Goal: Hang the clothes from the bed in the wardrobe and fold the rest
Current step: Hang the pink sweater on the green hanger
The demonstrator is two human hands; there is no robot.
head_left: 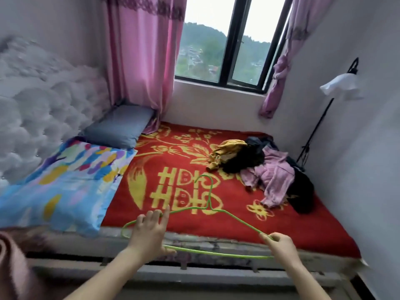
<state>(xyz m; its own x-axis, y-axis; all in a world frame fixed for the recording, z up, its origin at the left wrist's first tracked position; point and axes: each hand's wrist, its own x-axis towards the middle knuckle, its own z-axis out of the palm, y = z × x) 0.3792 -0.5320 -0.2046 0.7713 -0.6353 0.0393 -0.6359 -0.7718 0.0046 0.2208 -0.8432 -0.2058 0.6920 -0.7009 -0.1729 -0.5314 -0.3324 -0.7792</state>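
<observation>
A green wire hanger [218,253] hangs flat over the near edge of the bed, hook pointing away from me. My left hand [149,232] grips its left shoulder and my right hand [281,245] pinches its right corner. Loose clothes lie in a heap at the far right of the red and yellow blanket [173,169]: a yellow garment [227,151], a black one [244,161], a pink one [275,176] and another dark piece [303,195]. No wardrobe is in view.
A colourful quilt [69,180] and a grey pillow [119,126] lie at the bed's left, against a white tufted headboard [43,105]. Pink curtains [140,61] frame the window [225,44]. A black stand with a white cloth [339,85] leans on the right wall.
</observation>
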